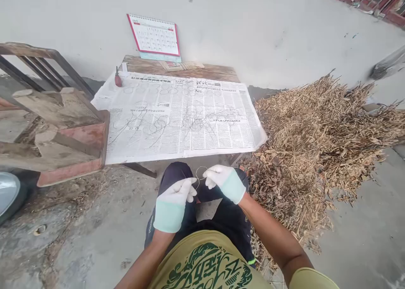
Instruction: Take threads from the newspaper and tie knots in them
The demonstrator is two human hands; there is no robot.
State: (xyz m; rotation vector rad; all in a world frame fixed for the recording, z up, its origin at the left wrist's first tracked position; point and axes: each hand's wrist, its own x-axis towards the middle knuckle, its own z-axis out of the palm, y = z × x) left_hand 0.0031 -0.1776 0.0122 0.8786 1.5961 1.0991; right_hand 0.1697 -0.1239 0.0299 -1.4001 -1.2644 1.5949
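Note:
A thin curved wire (197, 171) hangs between my hands above my lap. My left hand (176, 200), in a white and mint glove, pinches its lower end. Gloved the same way, my right hand (223, 180) grips the wire's other side near the upper loop. In front, a newspaper (221, 143) covers most of a wooden table. Thin bent wires (158, 124) lie over the print, several in wavy shapes and some as rings near the top.
A desk calendar (156, 38) leans on the wall behind the table (215, 71). A dark red object (118, 79) stands at the newspaper's left corner. Wooden chairs (79, 143) are at left, dry stalks (300, 154) piled at right.

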